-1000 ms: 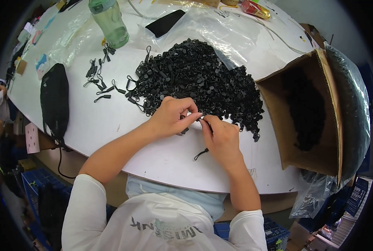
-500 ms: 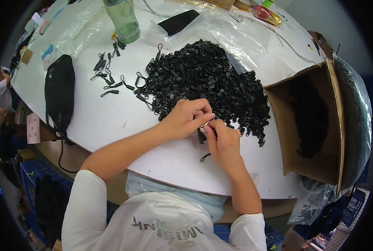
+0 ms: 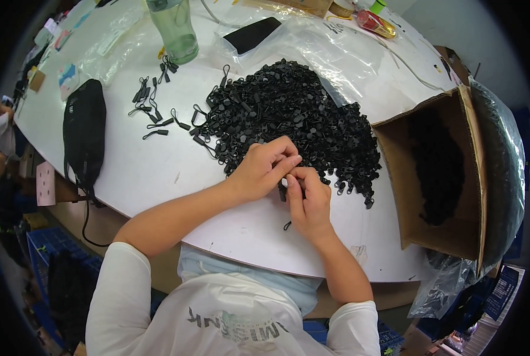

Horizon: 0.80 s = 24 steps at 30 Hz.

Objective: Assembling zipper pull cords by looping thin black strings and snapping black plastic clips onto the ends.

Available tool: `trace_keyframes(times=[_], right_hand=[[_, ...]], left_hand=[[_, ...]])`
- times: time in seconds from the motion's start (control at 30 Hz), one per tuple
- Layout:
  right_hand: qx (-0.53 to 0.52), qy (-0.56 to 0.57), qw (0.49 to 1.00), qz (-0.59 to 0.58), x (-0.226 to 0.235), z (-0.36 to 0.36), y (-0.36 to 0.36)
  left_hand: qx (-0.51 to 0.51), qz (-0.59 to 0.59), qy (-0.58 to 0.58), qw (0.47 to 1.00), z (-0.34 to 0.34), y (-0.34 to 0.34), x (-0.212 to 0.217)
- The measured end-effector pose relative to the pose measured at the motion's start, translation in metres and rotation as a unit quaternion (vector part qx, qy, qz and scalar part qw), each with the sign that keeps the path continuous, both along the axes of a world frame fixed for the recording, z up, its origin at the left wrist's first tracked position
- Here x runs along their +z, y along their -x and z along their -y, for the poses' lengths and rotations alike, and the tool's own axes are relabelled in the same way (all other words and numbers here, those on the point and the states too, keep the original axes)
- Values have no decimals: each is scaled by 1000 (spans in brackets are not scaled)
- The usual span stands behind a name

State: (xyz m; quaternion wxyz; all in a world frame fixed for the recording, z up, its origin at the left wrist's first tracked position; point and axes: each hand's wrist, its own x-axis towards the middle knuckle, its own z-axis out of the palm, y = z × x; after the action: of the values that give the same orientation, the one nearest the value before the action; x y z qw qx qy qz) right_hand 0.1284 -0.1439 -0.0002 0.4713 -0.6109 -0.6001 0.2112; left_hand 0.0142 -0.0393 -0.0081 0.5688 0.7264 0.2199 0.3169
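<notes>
Both hands meet at the near edge of a large heap of small black zipper sliders [image 3: 300,118]. My left hand [image 3: 260,169] has its fingers curled and pinched; whatever lies in them is hidden. My right hand [image 3: 310,199] is closed just below it, thumb against forefinger, at a black zipper pull [image 3: 282,192] whose end sticks out under the fingers. A thin black cord loop [image 3: 287,225] shows left of my right wrist; whether it lies on the table or hangs from the hand I cannot tell. Several corded zipper pulls [image 3: 156,133] lie scattered left of the heap.
On the white table [image 3: 158,196] stand a green bottle [image 3: 179,35] and, at the left edge, a black pouch [image 3: 85,133]. Clear plastic bags [image 3: 342,65] lie behind the heap. An open cardboard box [image 3: 389,172] with black contents tips toward me at the right.
My right hand has moved a little left and up, closer under my left hand. The cord loop by my right wrist has shifted slightly left.
</notes>
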Motion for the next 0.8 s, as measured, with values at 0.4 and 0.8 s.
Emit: trace_keyframes(times=[0.4,0.8], right_hand=[[8,-23,994,103,9,-1,0],[-32,-94,962,253,4,-4,-23]], left_hand=[[31,0,-66,997,2,0,0],[56,-29,-62,996,-9,3,2]])
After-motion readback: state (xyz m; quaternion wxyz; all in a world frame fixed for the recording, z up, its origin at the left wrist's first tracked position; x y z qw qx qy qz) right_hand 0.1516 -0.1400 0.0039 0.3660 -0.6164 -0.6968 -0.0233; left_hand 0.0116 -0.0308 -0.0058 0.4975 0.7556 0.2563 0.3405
